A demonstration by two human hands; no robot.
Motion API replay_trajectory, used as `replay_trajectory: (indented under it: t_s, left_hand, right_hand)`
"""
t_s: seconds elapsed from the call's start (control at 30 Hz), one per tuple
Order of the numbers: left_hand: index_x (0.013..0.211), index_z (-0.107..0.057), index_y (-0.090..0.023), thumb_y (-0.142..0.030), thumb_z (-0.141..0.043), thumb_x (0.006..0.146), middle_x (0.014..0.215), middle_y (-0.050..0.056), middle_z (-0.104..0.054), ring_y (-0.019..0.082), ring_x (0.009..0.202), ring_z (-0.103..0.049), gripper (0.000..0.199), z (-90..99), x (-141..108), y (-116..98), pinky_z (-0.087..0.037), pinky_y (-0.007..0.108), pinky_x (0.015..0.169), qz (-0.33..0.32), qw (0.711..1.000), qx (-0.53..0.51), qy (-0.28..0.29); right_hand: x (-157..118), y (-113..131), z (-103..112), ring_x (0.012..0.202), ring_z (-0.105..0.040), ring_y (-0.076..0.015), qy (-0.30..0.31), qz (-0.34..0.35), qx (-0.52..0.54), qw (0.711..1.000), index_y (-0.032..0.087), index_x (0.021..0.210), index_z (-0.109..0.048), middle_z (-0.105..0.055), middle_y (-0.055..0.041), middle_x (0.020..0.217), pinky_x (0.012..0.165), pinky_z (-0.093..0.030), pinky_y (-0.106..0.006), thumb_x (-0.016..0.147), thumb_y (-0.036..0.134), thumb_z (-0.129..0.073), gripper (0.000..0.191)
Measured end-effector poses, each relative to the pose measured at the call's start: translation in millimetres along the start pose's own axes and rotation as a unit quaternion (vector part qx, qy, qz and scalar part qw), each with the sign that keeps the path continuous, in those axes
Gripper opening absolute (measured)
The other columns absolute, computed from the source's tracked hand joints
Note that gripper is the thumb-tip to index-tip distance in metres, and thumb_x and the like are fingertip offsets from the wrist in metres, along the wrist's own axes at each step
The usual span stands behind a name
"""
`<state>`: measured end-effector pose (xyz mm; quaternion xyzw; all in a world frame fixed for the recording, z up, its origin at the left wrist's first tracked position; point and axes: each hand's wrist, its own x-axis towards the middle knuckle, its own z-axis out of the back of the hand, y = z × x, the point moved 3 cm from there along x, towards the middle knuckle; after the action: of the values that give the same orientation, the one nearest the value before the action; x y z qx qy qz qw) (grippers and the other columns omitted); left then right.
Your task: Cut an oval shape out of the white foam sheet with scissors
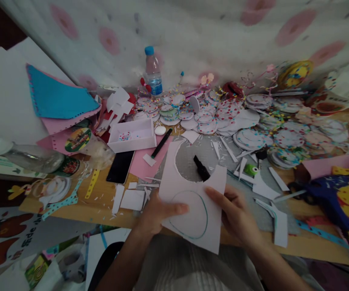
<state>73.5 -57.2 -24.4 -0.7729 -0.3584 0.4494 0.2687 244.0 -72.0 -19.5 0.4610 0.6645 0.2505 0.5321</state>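
Note:
A sheet of white card [189, 184] is held between my two hands, above the table's front edge. It has a round piece cut out of its far side and a green circle drawn on its near part. My left hand [159, 212] grips the left edge, thumb lying on top inside the drawn circle. Along the right edge, my right hand [235, 212] pinches the card, its thumb on top near the cut curve. The fingers under the card are hidden. Through the cut-out shows a black marker-like object [201, 167] on the grey mat [189, 161].
Decorated paper discs [250, 139] crowd the back of the table around a water bottle [154, 72]. At left are a white box [132, 135], a phone [120, 166] and a craft knife [162, 142]. A blue glue gun [329, 198] lies right. Paper scraps [132, 200] are scattered about.

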Motion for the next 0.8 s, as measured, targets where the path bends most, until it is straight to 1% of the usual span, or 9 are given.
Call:
replay_trajectory:
  t_s: [0.1,0.17,0.33,0.4,0.47,0.57,0.7,0.8]
  left_hand:
    - [0.103,-0.068,-0.012,-0.018,-0.086,0.052,0.096,0.012,-0.074,0.027,0.086,-0.07,0.054,1.6,1,-4,-0.057,0.037,0.075,-0.012,0.999,0.025,-0.025]
    - [0.102,-0.068,-0.013,-0.017,-0.086,0.052,0.098,0.011,-0.074,0.029,0.09,-0.069,0.053,1.1,1,-7,-0.056,0.037,0.076,-0.017,0.999,0.034,-0.039]
    - [0.1,-0.068,-0.017,-0.023,-0.085,0.056,0.107,0.01,-0.072,0.031,0.098,-0.068,0.047,-3.6,1,-6,-0.056,0.035,0.074,0.021,0.999,0.01,-0.021]
    - [0.099,-0.068,-0.018,-0.028,-0.085,0.056,0.107,0.01,-0.072,0.03,0.098,-0.068,0.047,-3.9,1,-5,-0.056,0.034,0.073,0.035,0.998,-0.003,-0.042]
    - [0.098,-0.067,-0.019,-0.034,-0.085,0.057,0.104,0.009,-0.073,0.029,0.097,-0.068,0.047,-3.2,0,-4,-0.055,0.033,0.073,0.042,0.996,-0.018,-0.08]
    - [0.101,-0.065,-0.019,-0.042,-0.082,0.061,0.101,0.008,-0.073,0.027,0.094,-0.068,0.049,-2.4,-2,-3,-0.055,0.033,0.073,0.052,0.991,-0.039,-0.12]
    - [0.111,-0.061,-0.02,-0.047,-0.08,0.064,0.105,0.009,-0.072,0.027,0.097,-0.067,0.057,-0.5,-5,-2,-0.054,0.032,0.074,0.068,0.986,-0.06,-0.142]
    - [0.113,-0.061,-0.019,-0.053,-0.077,0.066,0.105,0.01,-0.072,0.027,0.097,-0.067,0.061,0.6,-5,1,-0.054,0.033,0.076,0.08,0.985,-0.059,-0.14]
  right_hand:
    - [4,-6,3,0.055,-0.057,-0.0136,0.013,0.011,-0.025,1.0,0.018,0.082,-0.07,-0.068,-0.0022,0.069,0.049,-0.044,-0.024,0.076,0.046,-0.071,0.029]
    - [6,-8,3,0.058,-0.058,-0.0144,0.011,0.012,-0.014,1.0,0.018,0.083,-0.069,-0.068,-0.0021,0.07,0.051,-0.045,-0.024,0.076,0.046,-0.072,0.029]
    - [5,-7,-3,0.053,-0.059,-0.0159,0.006,-0.018,0.059,0.998,0.019,0.083,-0.065,-0.068,-0.0018,0.067,0.049,-0.047,-0.026,0.072,0.047,-0.073,0.031]
    - [5,-6,-4,0.052,-0.059,-0.0165,-0.002,-0.015,0.065,0.998,0.019,0.083,-0.064,-0.068,-0.0025,0.066,0.048,-0.047,-0.026,0.071,0.049,-0.073,0.033]
    - [5,-6,-5,0.052,-0.06,-0.0175,-0.009,-0.007,0.057,0.998,0.02,0.084,-0.063,-0.069,-0.0031,0.066,0.048,-0.048,-0.027,0.072,0.051,-0.071,0.034]
    - [4,-6,-6,0.055,-0.062,-0.0195,-0.006,-0.01,0.054,0.998,0.021,0.086,-0.062,-0.069,-0.0038,0.068,0.05,-0.05,-0.029,0.074,0.052,-0.069,0.034]
    - [3,-6,-8,0.054,-0.062,-0.0187,-0.003,-0.019,0.063,0.998,0.021,0.084,-0.062,-0.068,-0.0026,0.066,0.049,-0.048,-0.028,0.073,0.053,-0.069,0.034]
    - [3,-5,-8,0.05,-0.059,-0.0177,-0.032,-0.008,0.039,0.999,0.021,0.079,-0.061,-0.065,-0.0014,0.061,0.046,-0.047,-0.027,0.072,0.057,-0.068,0.037]
